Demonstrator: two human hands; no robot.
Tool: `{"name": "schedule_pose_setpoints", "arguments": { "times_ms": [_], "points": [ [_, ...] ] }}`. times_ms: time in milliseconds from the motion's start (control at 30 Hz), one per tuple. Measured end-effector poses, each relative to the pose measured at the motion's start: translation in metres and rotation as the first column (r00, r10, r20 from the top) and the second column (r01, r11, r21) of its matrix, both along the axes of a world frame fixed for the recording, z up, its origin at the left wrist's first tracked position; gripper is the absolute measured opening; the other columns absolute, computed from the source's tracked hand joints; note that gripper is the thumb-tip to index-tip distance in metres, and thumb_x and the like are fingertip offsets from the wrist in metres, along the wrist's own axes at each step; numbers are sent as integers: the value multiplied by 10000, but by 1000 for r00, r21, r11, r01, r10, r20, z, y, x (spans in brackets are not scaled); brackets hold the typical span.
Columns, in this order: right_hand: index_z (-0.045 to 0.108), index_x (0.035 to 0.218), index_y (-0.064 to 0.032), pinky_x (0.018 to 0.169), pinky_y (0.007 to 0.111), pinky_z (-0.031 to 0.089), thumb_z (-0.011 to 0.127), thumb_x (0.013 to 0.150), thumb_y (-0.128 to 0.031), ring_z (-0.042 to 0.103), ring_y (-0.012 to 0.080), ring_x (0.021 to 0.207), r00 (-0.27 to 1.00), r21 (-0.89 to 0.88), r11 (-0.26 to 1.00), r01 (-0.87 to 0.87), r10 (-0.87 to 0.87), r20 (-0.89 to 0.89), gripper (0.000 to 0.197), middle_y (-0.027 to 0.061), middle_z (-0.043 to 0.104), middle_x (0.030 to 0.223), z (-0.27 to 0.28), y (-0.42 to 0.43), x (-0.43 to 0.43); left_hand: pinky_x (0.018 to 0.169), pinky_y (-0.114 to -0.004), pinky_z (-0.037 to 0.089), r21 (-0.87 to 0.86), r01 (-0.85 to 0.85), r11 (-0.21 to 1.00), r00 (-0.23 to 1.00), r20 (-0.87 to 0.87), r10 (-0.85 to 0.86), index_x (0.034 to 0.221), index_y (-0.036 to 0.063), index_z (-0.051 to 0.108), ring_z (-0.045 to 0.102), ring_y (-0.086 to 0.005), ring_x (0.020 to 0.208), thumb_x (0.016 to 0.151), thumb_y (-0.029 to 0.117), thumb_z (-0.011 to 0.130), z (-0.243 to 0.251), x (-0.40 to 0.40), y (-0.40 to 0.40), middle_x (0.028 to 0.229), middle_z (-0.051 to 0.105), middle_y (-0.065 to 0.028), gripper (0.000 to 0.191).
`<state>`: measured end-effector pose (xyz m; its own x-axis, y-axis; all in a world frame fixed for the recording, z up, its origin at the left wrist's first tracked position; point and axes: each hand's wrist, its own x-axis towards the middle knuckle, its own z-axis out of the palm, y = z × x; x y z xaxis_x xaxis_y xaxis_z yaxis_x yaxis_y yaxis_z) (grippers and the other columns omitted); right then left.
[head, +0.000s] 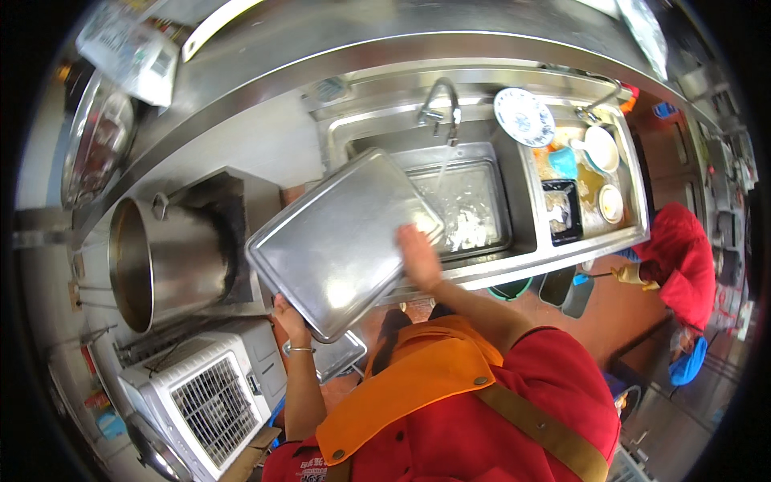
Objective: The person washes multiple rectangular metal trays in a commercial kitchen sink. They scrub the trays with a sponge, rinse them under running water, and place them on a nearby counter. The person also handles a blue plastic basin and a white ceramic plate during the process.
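A rectangular stainless-steel tray (343, 241) is held at a slant over the near left part of the sink, its smooth flat side towards me. My left hand (292, 319) grips its lower left edge, and a bracelet circles that wrist. Flat against the tray's right side lies my right hand (418, 256), blurred, with nothing visible in it. Behind the tray, the sink basin (521, 199) holds another metal tray (503, 223) with water in it. A thin stream runs into it from the curved faucet (455, 114).
A blue-patterned plate (524, 117) leans by the right basin, where bowls (611, 203) and a black container (577, 211) sit in murky water. A large stockpot (181, 259) and an air cooler (205, 391) stand left. A co-worker in red (680, 265) is at right.
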<state>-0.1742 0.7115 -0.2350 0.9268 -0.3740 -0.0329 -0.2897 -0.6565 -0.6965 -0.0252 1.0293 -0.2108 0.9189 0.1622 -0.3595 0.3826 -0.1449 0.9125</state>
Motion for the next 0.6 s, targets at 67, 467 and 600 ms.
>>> {"name": "schedule_pose_setpoints", "arguments": {
  "times_ms": [67,467,600],
  "points": [
    [512,1231,-67,1063,436,363,550,831,-46,441,322,1251,897,-104,934,-341,356,261,402,186,476,1310,20,42,-6,852,-321,493,-127,-16,992,999,-41,11,1147,-5,532,595,-198,942,1018,273,404,-1,3,-4,1046,615,-94,332],
    [458,1324,-45,1086,426,314,457,922,-158,445,332,1253,874,-480,769,423,-487,-9,418,186,477,1341,23,-154,-207,763,-320,507,-212,109,971,994,-1,-112,1059,30,541,593,-180,862,1017,265,413,-48,24,25,943,617,-57,271],
    [440,1345,-32,1105,518,227,590,873,-274,314,379,1334,829,-671,686,283,-527,-189,551,169,381,1431,32,-157,-193,788,-330,499,-185,52,981,995,-78,-68,1128,20,540,584,-188,910,1017,267,411,-53,23,19,996,621,-67,300]
  ]
}}
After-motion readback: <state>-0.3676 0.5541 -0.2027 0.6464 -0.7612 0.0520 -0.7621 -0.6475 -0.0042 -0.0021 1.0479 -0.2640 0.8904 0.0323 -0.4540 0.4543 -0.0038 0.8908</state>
